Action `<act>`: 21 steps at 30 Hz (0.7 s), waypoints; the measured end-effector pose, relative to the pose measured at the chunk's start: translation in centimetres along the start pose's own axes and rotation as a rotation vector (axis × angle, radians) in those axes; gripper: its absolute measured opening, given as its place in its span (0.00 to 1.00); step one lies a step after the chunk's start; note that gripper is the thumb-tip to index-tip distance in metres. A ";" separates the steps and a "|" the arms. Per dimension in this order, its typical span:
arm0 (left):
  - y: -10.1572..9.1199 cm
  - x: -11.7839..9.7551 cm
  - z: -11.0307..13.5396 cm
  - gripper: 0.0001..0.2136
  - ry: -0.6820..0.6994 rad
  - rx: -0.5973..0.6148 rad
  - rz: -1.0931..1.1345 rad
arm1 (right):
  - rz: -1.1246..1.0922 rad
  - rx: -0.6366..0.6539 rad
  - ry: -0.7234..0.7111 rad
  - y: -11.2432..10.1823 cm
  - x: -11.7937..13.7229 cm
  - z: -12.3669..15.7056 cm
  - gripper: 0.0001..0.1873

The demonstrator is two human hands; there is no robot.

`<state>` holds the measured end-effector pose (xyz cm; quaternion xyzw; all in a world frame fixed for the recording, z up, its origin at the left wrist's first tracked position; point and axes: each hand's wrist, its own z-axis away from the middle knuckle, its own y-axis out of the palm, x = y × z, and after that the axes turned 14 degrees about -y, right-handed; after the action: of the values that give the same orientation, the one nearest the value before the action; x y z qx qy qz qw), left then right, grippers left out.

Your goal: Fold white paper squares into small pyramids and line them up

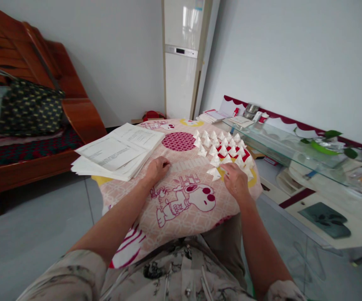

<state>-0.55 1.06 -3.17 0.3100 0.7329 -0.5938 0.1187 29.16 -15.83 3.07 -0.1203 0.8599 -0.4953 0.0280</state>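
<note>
My left hand (158, 169) rests on the cloth-covered table with its fingers curled together; what they hold, if anything, is hidden. Just right of it lies a faint row of pale strips (189, 164), perhaps paper. My right hand (235, 179) is at the near edge of several small white folded-paper pyramids (215, 151). Its thumb and index finger are drawn together near one white pyramid (214, 173); whether they grip a piece I cannot tell. A stack of printed paper sheets (118, 150) lies beyond my left hand.
The pink patterned tablecloth (168, 228) hangs over the table's near edge at my lap. A glass-topped cabinet (287, 154) with small items stands at right. A wooden bench (43, 167) holding a dark patterned bag (30, 106) is at left. An air conditioner (181, 79) stands behind.
</note>
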 end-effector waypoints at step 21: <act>0.2 0.2 -0.3 0.12 0.022 0.009 -0.029 | -0.432 -0.291 0.282 3.8 -4.2 2.2 0.15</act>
<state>-0.47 1.46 -3.36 0.3066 0.7358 -0.5955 0.1005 32.90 -14.86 -1.60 -0.2330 0.8718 -0.3732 -0.2155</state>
